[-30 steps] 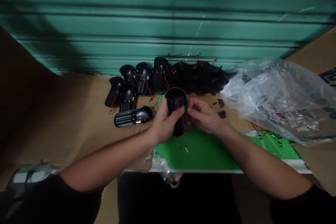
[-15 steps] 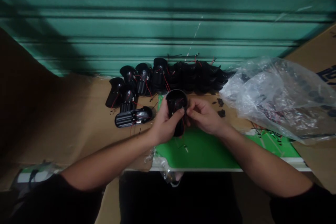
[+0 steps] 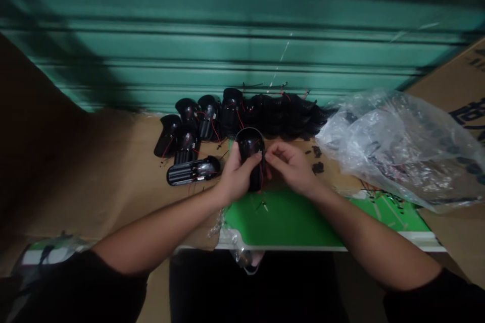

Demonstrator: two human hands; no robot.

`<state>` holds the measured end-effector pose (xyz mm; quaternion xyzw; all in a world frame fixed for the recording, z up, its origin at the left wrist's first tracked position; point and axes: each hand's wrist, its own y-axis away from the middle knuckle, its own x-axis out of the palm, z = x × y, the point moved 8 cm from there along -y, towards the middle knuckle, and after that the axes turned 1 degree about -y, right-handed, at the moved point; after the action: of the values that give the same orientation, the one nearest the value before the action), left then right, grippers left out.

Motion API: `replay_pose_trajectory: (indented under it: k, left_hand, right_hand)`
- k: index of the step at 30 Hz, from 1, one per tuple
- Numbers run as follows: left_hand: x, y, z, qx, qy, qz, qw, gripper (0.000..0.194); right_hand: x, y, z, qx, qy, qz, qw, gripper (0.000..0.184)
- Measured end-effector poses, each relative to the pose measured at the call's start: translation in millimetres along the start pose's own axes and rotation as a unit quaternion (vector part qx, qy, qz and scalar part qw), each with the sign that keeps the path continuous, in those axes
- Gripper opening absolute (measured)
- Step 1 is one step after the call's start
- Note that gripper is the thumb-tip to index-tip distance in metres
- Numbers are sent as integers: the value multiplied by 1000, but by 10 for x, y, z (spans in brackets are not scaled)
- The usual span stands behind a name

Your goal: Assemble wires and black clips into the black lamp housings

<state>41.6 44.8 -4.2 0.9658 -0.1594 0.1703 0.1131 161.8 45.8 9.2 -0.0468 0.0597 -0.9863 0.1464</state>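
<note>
A glossy black plastic housing with a rounded upper end and thin red wire is held upright over the green mat. My left hand is wrapped round its left side, the thumb lying across the front. At the housing's right edge my right hand is closed in a pinch; whatever is between the fingertips is too small to make out. A small wired piece lies on the mat just below. Left of my hands, a similar black housing lies on its back, showing ribbed slots and wires.
Several black housings with red wires stand along the green wall, stacked towards the right. A clear plastic bag bulges at the right, beside loose wires. Small black parts lie on the cardboard.
The view has tilted up slightly. My right fingertips have drawn a little away from the housing's edge, while my left hand keeps its hold.
</note>
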Motion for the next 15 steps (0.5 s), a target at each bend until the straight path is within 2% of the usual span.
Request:
replay_pose_trajectory:
  k: [3,6,10,15]
  left_hand:
    - [-113,-34,-32,47,-33,-51,997,48]
    - [-215,-56,-66,95,-72,-93,989,38]
    - [-212,-74,-15,105,-104,-78,986,35]
    - [-176,-35,-50,136,-164,-67,975,42]
  right_hand:
    - [-15,64,104,-24,137,-11,990,35]
    - [4,112,246,-71,270,-23,960,30]
    - [59,119,375,-120,372,-26,920,29]
    - [121,106,348,-111,427,-12,897,35]
